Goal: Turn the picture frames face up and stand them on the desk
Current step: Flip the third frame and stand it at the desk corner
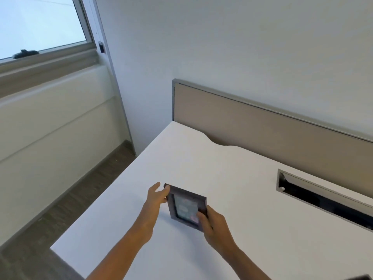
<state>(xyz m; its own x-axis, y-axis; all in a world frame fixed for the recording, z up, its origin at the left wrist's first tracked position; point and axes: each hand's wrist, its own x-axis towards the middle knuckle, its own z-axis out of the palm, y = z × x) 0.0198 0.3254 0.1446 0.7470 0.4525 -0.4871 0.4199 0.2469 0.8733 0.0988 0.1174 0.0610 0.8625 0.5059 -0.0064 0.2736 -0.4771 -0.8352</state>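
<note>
A small dark picture frame [182, 201] is held a little above the white desk [232, 172], its picture side turned up toward me. My right hand [212, 223] grips its near right corner, fingers over the front edge. My left hand [157, 194] touches the frame's far left corner with fingertips, fingers partly spread. The frame is tilted; its back and any stand are hidden.
A grey cable slot [323, 199] is recessed in the desk to the right. A beige divider panel [262, 122] runs along the desk's back edge. The desk's left edge drops to the floor [60, 219]. A dark object's corner [361, 277] shows at bottom right.
</note>
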